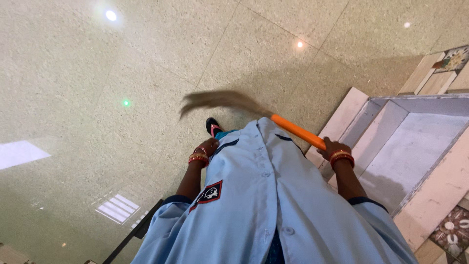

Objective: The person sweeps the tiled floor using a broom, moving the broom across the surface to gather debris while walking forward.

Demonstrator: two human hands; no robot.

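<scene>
Right hand (333, 147) has a closed grip around the upper end of the orange broom handle (298, 132); red bangles (342, 157) sit on that wrist. The handle runs up and to the left from the grip, crossing in front of the light blue uniform shirt (273, 205), and ends in the brown bristle head (215, 100), which is smeared by motion blur just above or on the floor (122, 58), ahead of the person. Left hand (208, 146) hangs loose beside the shirt front, fingers curled, holding nothing that shows; whether it is truly empty cannot be told for certain. It also wears red bangles. One foot in a dark sandal (213, 126) shows just below the bristles. The floor is pale polished stone tile with ceiling lights and a green dot reflected in it; no dust, heap or litter is visible, so how much has been swept cannot be read off the surface. To the right, a white stone-edged recess or step (415, 142) lies just beside the right hand, with patterned inlay tiles (454, 230) at its edges. Judged from the blur alone, a sweeping stroke is under way on the open tile.
</scene>
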